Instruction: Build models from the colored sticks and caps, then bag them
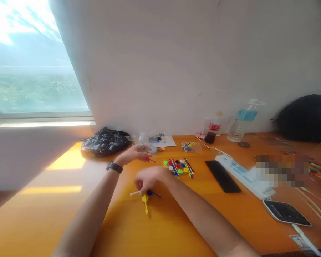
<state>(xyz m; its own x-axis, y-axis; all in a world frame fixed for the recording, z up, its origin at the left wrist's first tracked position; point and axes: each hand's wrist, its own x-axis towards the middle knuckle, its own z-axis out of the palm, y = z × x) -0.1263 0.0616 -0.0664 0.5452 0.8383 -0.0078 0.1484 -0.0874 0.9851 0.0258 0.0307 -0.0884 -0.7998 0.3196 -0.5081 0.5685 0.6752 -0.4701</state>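
Observation:
My left hand [135, 153], with a dark band on the wrist, is closed around a small red plastic piece with an arrow tip [150, 160]. A thin dark stick shows above its fingers. Nearer to me, my right hand [151, 176] has its fingers closed on a small plastic assembly low over the table. From that assembly a yellow arrow [145, 204] points toward me, a blue arrow [153, 193] to the right and a white one [134, 193] to the left. My fingers partly hide its middle. Coloured discs and sticks [178, 167] lie in rows just right of both hands.
Behind the hands are a black plastic bag [105, 141], a printed paper sheet [167, 141] and a clear bag of coloured sticks [188, 146]. Rightward lie a black phone [223, 176], a white power strip [244, 177], a water bottle [237, 130] and a dark bag [305, 119].

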